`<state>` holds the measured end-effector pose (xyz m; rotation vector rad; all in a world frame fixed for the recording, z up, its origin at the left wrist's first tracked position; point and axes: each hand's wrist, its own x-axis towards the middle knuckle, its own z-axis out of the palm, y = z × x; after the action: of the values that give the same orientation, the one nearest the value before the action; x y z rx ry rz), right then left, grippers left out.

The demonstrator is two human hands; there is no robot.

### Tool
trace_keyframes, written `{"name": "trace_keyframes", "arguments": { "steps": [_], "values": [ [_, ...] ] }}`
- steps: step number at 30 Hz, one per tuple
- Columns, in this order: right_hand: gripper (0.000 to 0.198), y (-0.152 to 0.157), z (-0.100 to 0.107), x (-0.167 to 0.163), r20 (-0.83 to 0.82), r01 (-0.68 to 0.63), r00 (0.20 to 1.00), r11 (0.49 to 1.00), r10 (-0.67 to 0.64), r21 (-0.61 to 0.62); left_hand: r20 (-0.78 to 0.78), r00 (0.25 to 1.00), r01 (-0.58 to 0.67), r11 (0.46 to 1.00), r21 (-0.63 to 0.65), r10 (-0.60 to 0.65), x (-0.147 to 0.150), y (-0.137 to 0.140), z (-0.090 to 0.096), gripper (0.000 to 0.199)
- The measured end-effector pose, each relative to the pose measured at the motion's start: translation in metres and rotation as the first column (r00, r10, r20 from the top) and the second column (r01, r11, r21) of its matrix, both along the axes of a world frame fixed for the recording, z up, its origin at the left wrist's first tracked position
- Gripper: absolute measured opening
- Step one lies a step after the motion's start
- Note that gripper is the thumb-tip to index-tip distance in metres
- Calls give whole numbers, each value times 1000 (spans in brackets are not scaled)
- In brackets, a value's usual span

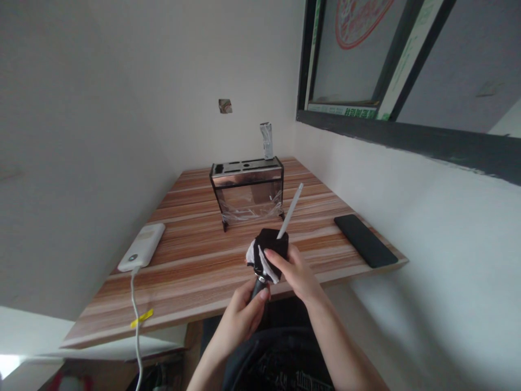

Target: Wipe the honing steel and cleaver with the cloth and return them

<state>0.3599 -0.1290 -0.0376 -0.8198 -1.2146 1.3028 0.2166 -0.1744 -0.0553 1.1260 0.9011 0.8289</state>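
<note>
My left hand [246, 310] is closed around the dark handle [258, 288] of what looks like a knife, with a metal collar at its top. A black-and-white cloth [270, 242] is wrapped around the middle of the knife. Out of the cloth, the narrow pale blade [291, 209] points up and to the right. My right hand [296, 271] grips the cloth from the right, thumb across its front. The part of the blade inside the cloth is hidden.
A knife block [248, 190] with see-through front stands behind my hands, a silver handle [266, 140] rising from its top. At left lies a white power bank [142, 247] with a cable taped down by yellow tape [142, 318]. A black phone [364, 240] lies at right.
</note>
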Motion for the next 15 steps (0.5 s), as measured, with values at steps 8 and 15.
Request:
{"name": "trace_keyframes", "arguments": {
  "steps": [8,15],
  "values": [
    [31,-7,4,-10,109,-118,987,993,117,8,-38,995,-88,996,18,89,0,1,-2,43],
    [31,-7,0,-11,73,-116,990,993,117,-18,-102,990,-92,995,45,96,2,0,-3,45]
  ]
}}
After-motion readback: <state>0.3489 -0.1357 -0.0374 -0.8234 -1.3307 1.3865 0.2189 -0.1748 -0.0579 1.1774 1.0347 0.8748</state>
